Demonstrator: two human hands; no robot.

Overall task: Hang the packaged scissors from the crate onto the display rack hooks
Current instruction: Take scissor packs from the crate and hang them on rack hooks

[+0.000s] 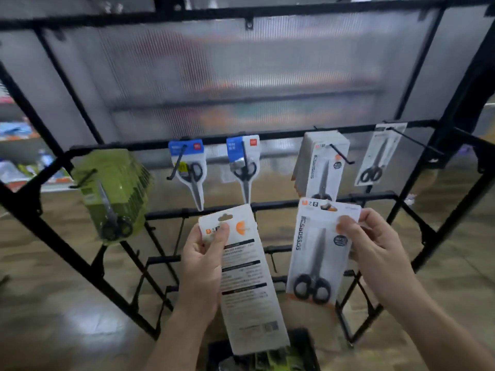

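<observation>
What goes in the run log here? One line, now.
left hand: grips back-facing pack | right hand: pinches front-facing pack | neither hung yet | matching stack on hook above | crate below

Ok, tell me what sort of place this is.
Probably a shop: a black display rack whose hooks carry packaged scissors, blurred stocked shelves at far left, and a crate of more packs below.
</observation>
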